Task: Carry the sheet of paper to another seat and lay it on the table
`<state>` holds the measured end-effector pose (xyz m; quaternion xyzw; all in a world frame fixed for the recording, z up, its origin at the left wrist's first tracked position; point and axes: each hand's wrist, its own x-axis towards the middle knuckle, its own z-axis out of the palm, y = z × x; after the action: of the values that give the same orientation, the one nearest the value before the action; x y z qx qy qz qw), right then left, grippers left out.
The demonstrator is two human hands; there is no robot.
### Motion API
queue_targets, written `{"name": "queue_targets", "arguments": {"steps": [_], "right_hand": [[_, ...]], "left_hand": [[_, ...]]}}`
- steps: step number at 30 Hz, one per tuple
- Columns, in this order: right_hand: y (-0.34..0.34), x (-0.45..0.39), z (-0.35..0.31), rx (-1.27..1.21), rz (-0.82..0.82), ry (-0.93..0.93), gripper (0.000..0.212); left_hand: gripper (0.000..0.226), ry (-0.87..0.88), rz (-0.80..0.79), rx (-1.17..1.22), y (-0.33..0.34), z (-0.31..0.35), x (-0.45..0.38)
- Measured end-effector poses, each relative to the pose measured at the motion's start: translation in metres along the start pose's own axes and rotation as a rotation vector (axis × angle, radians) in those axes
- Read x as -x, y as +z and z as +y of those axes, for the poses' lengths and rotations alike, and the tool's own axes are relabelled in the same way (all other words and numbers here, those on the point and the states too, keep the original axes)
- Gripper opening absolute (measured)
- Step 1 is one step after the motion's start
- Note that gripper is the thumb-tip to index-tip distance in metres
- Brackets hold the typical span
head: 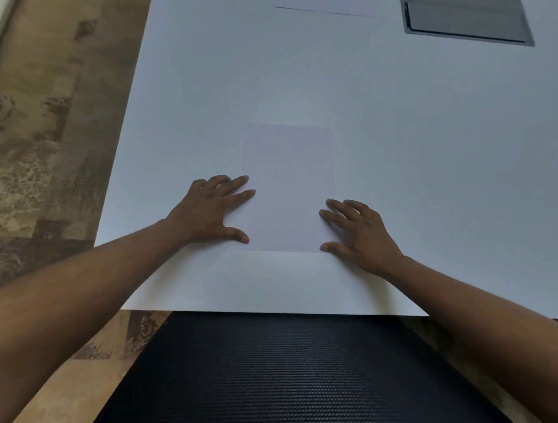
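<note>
My left hand (210,212) and right hand (359,232) lie flat on the sheet of paper (287,189). Fingers spread, gripping nothing (just pressing its side edges). It rests on the table (407,121).

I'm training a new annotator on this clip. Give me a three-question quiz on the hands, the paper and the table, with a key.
1. True or false: the sheet of paper lies flat on the white table.
2. Where is the left hand relative to the sheet? A) at its left edge, fingers spread B) holding it in the air C) off the table
3. Fill in: the grey panel set into the table is at the far ____ of the view.

Key: 1 true; 2 A; 3 right. The right hand mirrors the left at the sheet's right edge, also open.
</note>
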<state>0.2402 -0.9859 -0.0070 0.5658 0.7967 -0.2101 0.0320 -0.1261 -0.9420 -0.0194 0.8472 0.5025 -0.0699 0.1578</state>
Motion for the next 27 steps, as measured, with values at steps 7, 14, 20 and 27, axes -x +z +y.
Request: {"name": "queue_targets", "arguments": {"steps": [7,14,20,27], "right_hand": [[0.001,-0.001,0.000,-0.002,-0.009,-0.002,0.074],[0.001,0.001,-0.002,-0.015,0.007,0.000,0.075],[-0.002,0.001,0.000,-0.112,0.013,0.020,0.083],[-0.004,-0.001,0.001,-0.082,-0.015,0.021,0.081]], "left_hand": [[0.119,-0.004,-0.005,-0.009,0.000,0.000,0.000],[0.117,-0.008,-0.022,-0.001,0.000,0.001,0.001],[0.121,0.016,0.022,0.043,0.005,-0.001,0.011],[0.121,0.024,0.041,0.031,0.006,-0.002,0.010]]}}
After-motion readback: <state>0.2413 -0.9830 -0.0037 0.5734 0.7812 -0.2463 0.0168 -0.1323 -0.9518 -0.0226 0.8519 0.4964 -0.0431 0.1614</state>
